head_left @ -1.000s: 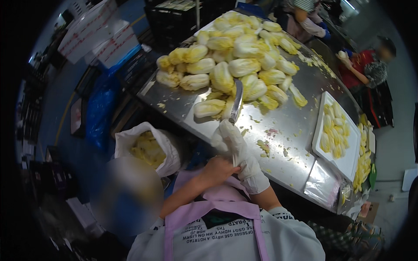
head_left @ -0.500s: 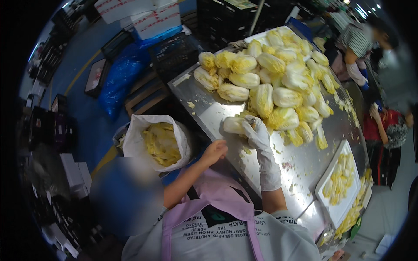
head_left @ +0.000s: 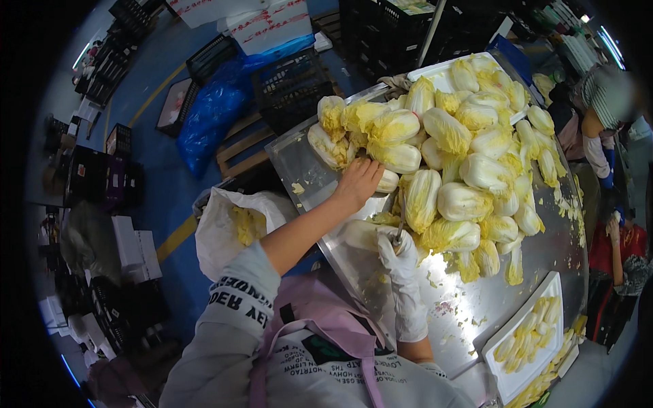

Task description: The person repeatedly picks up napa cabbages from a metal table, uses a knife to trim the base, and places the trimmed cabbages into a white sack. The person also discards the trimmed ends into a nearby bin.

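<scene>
My bare left hand (head_left: pixel 360 182) reaches across to the near left edge of a heap of napa cabbages (head_left: pixel 445 132). Its fingers curl over one pale napa cabbage (head_left: pixel 387 181), which they partly hide. My right hand (head_left: pixel 398 253), in a white glove, is closed around a knife (head_left: pixel 403 216) whose thin blade points away from me toward the heap. Just left of the glove, a single whitish napa cabbage (head_left: pixel 359 234) lies on the metal table (head_left: pixel 442 299).
A white sack (head_left: pixel 218 234) with yellow leaves stands left of the table. On the right is a white tray (head_left: pixel 491 353) of small cabbage hearts. Black crates (head_left: pixel 292 88) and a blue plastic bag (head_left: pixel 207 122) lie beyond. Two people work at the far right.
My left hand has moved from near the sack, forward and right onto a cabbage in the heap. My right hand keeps the knife beside the single cabbage; the view has shifted.
</scene>
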Demonstrator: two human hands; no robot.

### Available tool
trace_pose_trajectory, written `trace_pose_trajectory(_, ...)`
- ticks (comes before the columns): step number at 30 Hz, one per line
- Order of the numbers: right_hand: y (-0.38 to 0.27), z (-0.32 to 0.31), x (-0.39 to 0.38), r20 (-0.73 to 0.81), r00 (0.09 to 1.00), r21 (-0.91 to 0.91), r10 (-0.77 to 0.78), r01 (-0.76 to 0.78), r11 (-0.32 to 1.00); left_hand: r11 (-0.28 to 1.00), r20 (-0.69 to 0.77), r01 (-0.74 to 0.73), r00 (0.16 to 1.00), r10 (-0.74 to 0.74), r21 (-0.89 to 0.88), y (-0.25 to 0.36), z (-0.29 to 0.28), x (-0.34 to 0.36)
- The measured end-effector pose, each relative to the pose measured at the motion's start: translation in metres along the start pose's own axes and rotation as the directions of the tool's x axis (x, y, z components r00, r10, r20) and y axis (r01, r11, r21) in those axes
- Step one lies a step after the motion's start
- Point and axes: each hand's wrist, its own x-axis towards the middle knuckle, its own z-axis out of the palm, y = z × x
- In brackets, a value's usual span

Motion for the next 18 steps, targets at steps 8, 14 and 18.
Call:
trace_pose_trajectory(8, -0.044, 0.022, -0.011, -0.088, 0.995, -0.380, -0.040, 0.003, 0.925, 0.983, 0.252, 0.096, 0.966, -0.054, -0.158, 0.005, 0.059, 0.004)
trace_pose_trajectory(14, -0.011, -0.009, 0.007, 0.088, 0.995, -0.259, -0.055, 0.076, 0.963, 0.636, 0.407, 0.570, 0.820, -0.402, -0.520, 0.006, -0.045, -0.030)
trace_pose_trajectory(18, -0.035, 0.020, 0.012, 0.159, 0.987, -0.331, -0.021, 0.073, 0.941, -0.109, 0.518, 0.519, 0.765, -0.382, -0.848, -0.018, -0.090, -0.082)
